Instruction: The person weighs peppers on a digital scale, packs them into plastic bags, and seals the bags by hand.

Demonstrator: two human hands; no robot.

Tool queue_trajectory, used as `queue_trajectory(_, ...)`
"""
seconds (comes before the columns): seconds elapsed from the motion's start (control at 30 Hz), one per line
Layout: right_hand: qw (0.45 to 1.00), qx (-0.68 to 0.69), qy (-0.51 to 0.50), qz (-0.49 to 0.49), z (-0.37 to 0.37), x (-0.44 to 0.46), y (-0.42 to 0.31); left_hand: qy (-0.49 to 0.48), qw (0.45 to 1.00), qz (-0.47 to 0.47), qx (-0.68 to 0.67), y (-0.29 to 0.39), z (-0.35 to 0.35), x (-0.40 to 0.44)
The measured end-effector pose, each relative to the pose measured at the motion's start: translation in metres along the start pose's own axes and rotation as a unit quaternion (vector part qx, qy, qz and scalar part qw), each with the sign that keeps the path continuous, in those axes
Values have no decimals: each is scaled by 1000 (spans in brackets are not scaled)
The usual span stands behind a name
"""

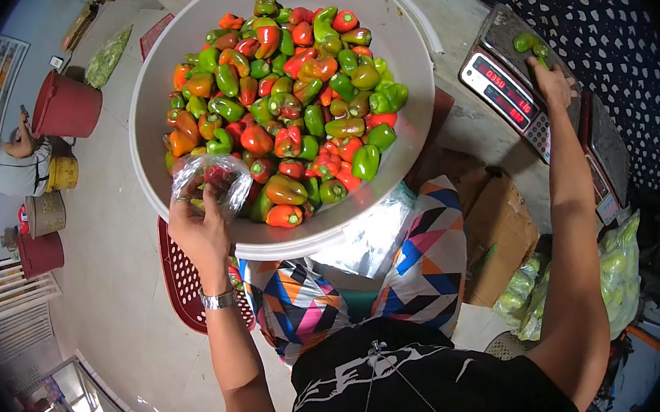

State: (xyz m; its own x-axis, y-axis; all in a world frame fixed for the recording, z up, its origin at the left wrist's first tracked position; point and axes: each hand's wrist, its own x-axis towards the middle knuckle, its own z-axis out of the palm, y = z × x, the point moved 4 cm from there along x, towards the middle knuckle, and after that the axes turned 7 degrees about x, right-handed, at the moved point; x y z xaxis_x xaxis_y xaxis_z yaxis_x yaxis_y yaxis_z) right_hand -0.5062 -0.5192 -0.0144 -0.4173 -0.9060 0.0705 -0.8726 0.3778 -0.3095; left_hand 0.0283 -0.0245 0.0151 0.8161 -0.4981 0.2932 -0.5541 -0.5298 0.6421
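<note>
Glossy, blocky peppers mix red, orange and green, some blotched with two shades; the round plastic tub is off-white; the flat digital scale shows red numerals and a pale panel; the long patterned trousers carry angular orange, blue, pink, black and white patches; the black T-shirt bears white lettering; the dark draped cloth is scattered with small pale shapes.

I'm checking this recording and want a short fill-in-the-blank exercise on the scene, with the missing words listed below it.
1. A clear plastic bag is in the person's ____ hand, over the large tub.
2. The right hand is at green peppers on a digital ____.
3. The lit digits are ____.
4. The person's shirt is mostly ____.

Missing words: left; scale; red; black
</note>
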Motion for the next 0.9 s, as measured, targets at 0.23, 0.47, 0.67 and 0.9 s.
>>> queue_trajectory(0.23,991,-64,101,-62,0,-23,-6,-33,999,2,30,5,-2,0)
queue_trajectory(0.47,973,-3,190,-130,9,-21,7,-58,997,-32,44,6,-3,0)
queue_trajectory(0.67,844,533,40,45,32,46,49,-32,983,171,53,16,1,15)
queue_trajectory(0.9,285,771,-569,11,-66,-211,-94,-175,955,184,150,93,35,30)
